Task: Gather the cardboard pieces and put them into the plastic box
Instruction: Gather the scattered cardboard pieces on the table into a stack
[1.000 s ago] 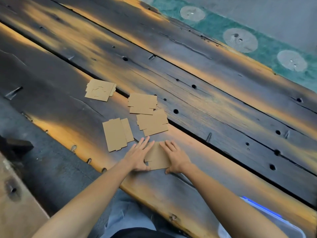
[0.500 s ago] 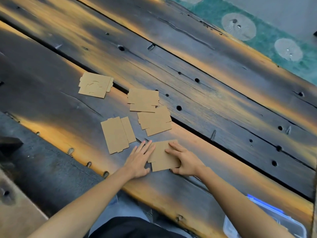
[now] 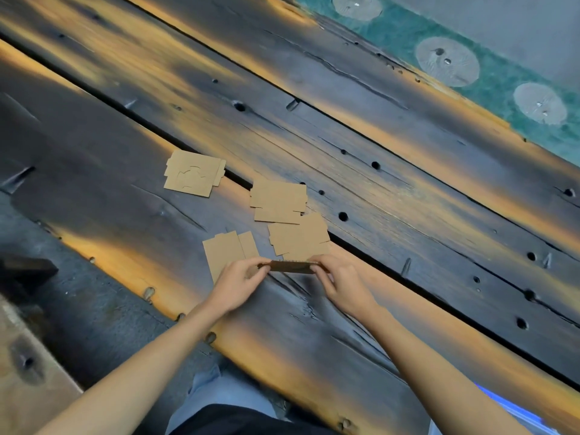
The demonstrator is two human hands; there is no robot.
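— Cardboard pieces: one flat piece [image 3: 290,266] is off the plank table [image 3: 408,189], tipped up so only its dark edge faces the camera. Who has it?

— Both. Left hand [image 3: 240,282] pinches the left end, fingers [image 3: 262,271] curled shut around it with the thumb on the near side. Right hand [image 3: 340,282] pinches the right end the same way, fingertips [image 3: 317,269] closed on the edge.

— Loose pieces on the wood?

— Four lots. A piece with a cut-out outline [image 3: 194,172] lies furthest left, well apart from the others. A stepped piece [image 3: 277,200] sits right of it, across the gap between planks. Just below, and touching or overlapping its lower edge, another piece [image 3: 298,237]. A tall folded piece [image 3: 227,252] lies left of that one, its lower corner hidden behind the left hand.

— Single sheets or stacks?

— Possibly doubled; layered edges show, but the view is too soft to count.

— Plastic box?

— Only a sliver of clear box with a blue rim [image 3: 514,409] at the bottom right, beside the right forearm. Contents cannot be made out.

— Anything else?

— Green strip with pale round patches [image 3: 445,61] beyond the far edge of the table.
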